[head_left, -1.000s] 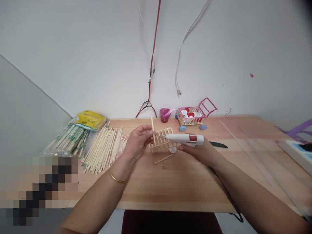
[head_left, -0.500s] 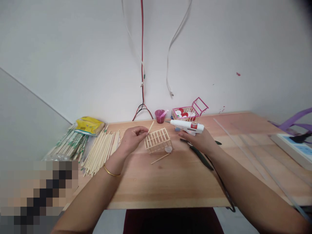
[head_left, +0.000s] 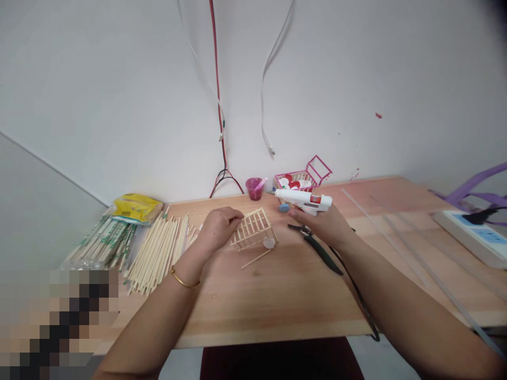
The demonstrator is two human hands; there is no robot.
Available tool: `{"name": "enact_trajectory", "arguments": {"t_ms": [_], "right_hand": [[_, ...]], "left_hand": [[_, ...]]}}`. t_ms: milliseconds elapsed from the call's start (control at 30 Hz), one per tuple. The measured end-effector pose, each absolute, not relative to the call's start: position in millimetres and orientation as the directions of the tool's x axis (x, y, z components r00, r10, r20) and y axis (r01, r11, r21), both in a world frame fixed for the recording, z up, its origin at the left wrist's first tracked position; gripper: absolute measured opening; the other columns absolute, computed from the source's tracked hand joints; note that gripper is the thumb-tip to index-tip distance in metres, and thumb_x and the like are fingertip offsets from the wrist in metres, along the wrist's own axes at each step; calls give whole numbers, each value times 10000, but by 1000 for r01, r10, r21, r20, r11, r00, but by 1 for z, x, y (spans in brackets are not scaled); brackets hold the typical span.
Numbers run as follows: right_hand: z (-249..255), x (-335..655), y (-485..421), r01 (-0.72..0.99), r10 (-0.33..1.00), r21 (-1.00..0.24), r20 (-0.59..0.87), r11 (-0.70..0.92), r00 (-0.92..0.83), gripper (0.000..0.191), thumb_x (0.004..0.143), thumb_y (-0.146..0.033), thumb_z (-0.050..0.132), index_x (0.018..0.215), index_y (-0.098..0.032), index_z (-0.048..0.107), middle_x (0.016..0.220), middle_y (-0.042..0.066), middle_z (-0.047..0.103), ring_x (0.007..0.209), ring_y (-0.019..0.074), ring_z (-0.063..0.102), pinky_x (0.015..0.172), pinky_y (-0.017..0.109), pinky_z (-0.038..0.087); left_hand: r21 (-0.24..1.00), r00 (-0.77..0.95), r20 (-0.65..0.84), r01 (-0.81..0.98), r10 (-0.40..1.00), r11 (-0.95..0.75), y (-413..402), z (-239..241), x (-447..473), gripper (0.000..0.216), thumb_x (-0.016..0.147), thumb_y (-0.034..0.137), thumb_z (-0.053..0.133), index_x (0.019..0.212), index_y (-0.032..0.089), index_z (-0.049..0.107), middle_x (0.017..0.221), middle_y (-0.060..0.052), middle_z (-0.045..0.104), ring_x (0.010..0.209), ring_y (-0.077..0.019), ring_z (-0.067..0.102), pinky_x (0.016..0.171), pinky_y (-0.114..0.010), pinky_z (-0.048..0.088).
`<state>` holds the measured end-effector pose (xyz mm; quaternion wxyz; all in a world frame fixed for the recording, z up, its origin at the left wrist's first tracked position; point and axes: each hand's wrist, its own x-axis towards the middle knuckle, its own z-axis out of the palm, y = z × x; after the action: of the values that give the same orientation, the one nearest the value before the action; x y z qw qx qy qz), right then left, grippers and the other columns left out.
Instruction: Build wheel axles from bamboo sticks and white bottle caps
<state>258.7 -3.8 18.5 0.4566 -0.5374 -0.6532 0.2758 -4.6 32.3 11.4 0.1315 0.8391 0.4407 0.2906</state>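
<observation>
Your left hand [head_left: 218,227] has dropped onto the left end of the stick frame [head_left: 253,228], and the short stick that rose from its fingers half a second ago no longer shows above them. Your right hand [head_left: 325,224] has kept the glue gun [head_left: 303,199] pulled back toward the table's far edge.

You are working on a small open crate of pale wooden sticks, with evenly spaced slats between longer rails, tilted so its slatted face looks up at you. A white disc [head_left: 269,243] leans against its near right corner, and a loose stick [head_left: 256,258] lies just in front of it. It sits mid-table [head_left: 277,306], nearer the far edge than the near one.

Your left fingers are curled tight against the frame's left end, touching it; I cannot tell whether they pinch anything. Your right hand is wrapped closed around the glue gun's grip, its nozzle pointing left. The gun is held apart from the frame, to its right and farther back, just in front of the pink cart [head_left: 303,179]. Black pliers [head_left: 317,247] lie under your right wrist.
</observation>
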Motion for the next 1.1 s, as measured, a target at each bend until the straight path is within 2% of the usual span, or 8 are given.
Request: {"name": "enact_trajectory", "arguments": {"t_ms": [233, 433, 600, 800, 1100], "right_hand": [[19, 258, -5, 477, 955, -841, 296, 257, 6, 279, 713, -432, 683, 792, -164, 670, 753, 43, 672, 702, 189, 602, 626, 295, 447], [19, 257, -5, 503, 956, -825, 292, 258, -11, 276, 711, -432, 679, 783, -166, 661, 738, 46, 670, 696, 198, 607, 625, 304, 455], [17, 257, -4, 517, 953, -813, 301, 270, -24, 270, 724, -440, 661, 759, -173, 640, 691, 32, 654, 649, 180, 593, 586, 288, 450], [17, 256, -4, 483, 952, -831, 305, 277, -22, 263, 705, -421, 680, 689, -176, 586, 647, 22, 623, 609, 169, 573, 557, 279, 438], [19, 256, -4, 497, 949, -814, 306, 299, -71, 261, 730, -394, 654, 641, -186, 523, 618, 0, 572, 596, 146, 535, 565, 275, 416]], "left_hand": [[349, 475, 364, 728, 801, -590, 29, 13, 0, 187, 801, 157, 540, 832, 195, 720, 838, -84, 710, 786, -213, 618, 731, -313, 434], [338, 475, 380, 727, 794, -597, 29, 14, 1, 179, 806, 142, 532, 810, 188, 706, 800, -93, 685, 764, -209, 594, 724, -316, 422], [187, 527, 361, 768, 770, -613, 29, 11, 2, 207, 857, 155, 494, 857, 152, 701, 848, -116, 692, 816, -226, 613, 730, -325, 438], [91, 554, 344, 784, 758, -614, 28, 8, 4, 209, 877, 150, 485, 877, 146, 694, 839, -93, 685, 814, -206, 618, 740, -310, 462], [15, 572, 358, 787, 738, -617, 31, 2, 3, 213, 893, 174, 469, 884, 159, 682, 830, -91, 665, 819, -199, 607, 733, -304, 462]]}}
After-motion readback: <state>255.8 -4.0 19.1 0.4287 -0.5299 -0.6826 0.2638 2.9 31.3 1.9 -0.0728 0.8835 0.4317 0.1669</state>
